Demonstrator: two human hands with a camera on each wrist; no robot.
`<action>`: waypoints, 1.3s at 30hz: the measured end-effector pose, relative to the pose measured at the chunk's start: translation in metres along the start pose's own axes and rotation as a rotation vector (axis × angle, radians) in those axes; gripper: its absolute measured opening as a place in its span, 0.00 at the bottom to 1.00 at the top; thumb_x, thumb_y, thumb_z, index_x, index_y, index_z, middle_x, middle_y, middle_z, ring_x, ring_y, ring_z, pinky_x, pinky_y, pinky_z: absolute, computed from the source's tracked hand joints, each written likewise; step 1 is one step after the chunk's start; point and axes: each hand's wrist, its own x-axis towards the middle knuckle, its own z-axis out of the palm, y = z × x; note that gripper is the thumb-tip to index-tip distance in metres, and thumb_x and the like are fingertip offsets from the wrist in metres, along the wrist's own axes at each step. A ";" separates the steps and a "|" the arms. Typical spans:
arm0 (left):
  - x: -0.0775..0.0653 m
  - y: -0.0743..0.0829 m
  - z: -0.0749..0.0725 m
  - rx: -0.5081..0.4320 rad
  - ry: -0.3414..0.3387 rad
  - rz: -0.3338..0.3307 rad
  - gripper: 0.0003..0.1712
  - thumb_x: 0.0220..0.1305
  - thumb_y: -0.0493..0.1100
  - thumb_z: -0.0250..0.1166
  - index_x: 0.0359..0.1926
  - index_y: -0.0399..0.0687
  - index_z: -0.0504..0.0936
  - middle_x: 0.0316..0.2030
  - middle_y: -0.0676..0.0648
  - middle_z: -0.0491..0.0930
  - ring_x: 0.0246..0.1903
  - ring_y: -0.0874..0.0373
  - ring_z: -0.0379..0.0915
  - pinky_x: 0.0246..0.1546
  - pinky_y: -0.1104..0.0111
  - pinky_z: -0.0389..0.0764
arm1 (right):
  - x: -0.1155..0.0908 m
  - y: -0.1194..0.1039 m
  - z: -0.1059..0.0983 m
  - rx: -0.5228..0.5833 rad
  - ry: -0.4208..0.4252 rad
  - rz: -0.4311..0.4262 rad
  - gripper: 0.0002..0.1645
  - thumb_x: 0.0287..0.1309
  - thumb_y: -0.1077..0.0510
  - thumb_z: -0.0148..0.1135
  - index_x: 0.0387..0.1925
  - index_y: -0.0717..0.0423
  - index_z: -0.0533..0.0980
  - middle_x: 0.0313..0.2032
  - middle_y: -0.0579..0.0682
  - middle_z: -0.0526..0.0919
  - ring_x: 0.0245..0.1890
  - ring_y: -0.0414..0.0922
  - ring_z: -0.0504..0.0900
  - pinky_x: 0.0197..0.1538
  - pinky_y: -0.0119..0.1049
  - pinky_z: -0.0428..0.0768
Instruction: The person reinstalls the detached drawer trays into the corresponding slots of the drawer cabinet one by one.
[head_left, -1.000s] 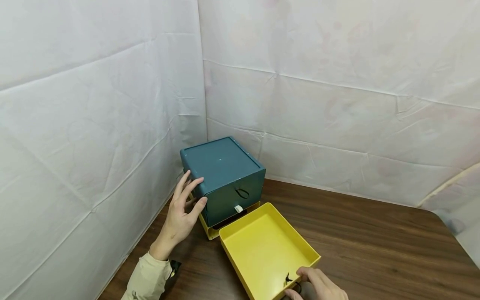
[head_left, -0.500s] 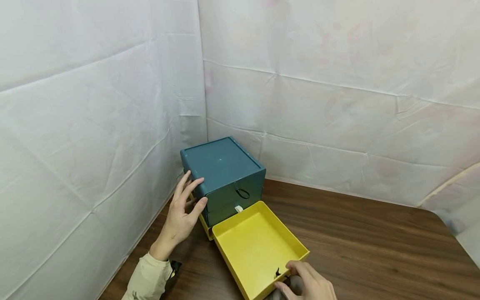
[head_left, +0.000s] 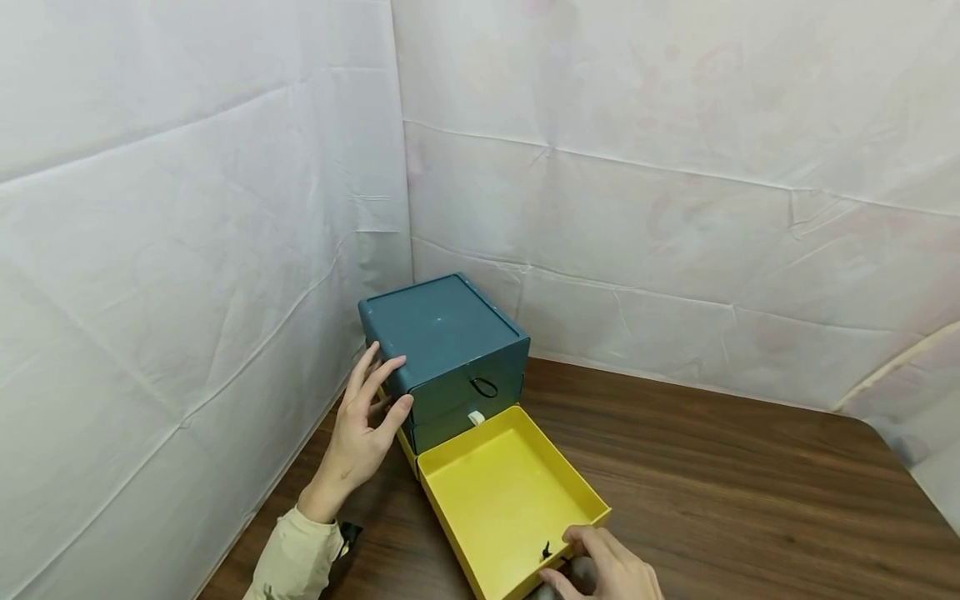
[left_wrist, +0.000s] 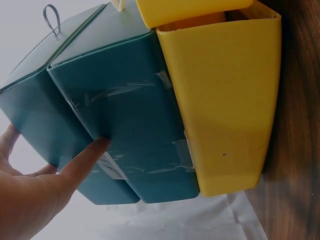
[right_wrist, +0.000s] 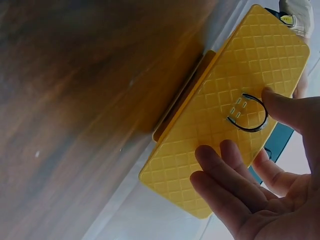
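A stack of two dark teal drawer boxes (head_left: 442, 325) stands on a yellow casing (left_wrist: 225, 105). My left hand (head_left: 362, 433) rests spread against the stack's left side, two fingertips at the top edge and the thumb near the front corner. In the left wrist view, a fingertip touches the teal side wall. A shallow yellow drawer (head_left: 502, 492) lies at the casing's front opening, tilted slightly, mostly outside it. My right hand (head_left: 607, 567) pinches its front wall, with the thumb on the quilted face and a finger at the rim. A black cord loop (right_wrist: 257, 125) hangs beside the thumb.
White sheeting (head_left: 187, 250) hangs close on the left, with more sheeting (head_left: 675, 208) behind. A small dark object (head_left: 348, 537) lies by the left sleeve. Dark wooden table (head_left: 735, 483) extends to the right. The upper teal front bears a black loop (head_left: 484, 387), the lower a white tab (head_left: 476, 417).
My right hand has moved the yellow drawer left, bringing its back edge up to the casing's opening and covering that gap. The left hand and teal stack have stayed in place.
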 end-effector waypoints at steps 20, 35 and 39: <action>0.000 0.001 0.001 0.001 -0.002 0.008 0.32 0.76 0.41 0.66 0.77 0.62 0.73 0.86 0.44 0.46 0.81 0.31 0.52 0.60 0.31 0.79 | 0.003 -0.001 0.004 0.010 -0.046 0.054 0.27 0.32 0.46 0.92 0.35 0.39 0.84 0.31 0.27 0.81 0.24 0.23 0.70 0.23 0.26 0.71; 0.000 0.000 -0.001 0.005 0.003 0.011 0.32 0.76 0.40 0.66 0.77 0.62 0.73 0.86 0.45 0.46 0.81 0.30 0.52 0.60 0.31 0.79 | 0.013 0.002 0.012 0.040 -0.071 0.021 0.28 0.35 0.49 0.92 0.39 0.45 0.84 0.31 0.32 0.80 0.24 0.26 0.74 0.23 0.26 0.70; 0.000 0.001 -0.001 0.007 0.000 0.010 0.32 0.76 0.41 0.66 0.77 0.63 0.73 0.86 0.45 0.45 0.80 0.30 0.52 0.61 0.31 0.79 | 0.020 -0.001 0.015 0.051 -0.104 0.032 0.27 0.38 0.49 0.90 0.40 0.45 0.84 0.31 0.33 0.81 0.25 0.29 0.76 0.24 0.27 0.73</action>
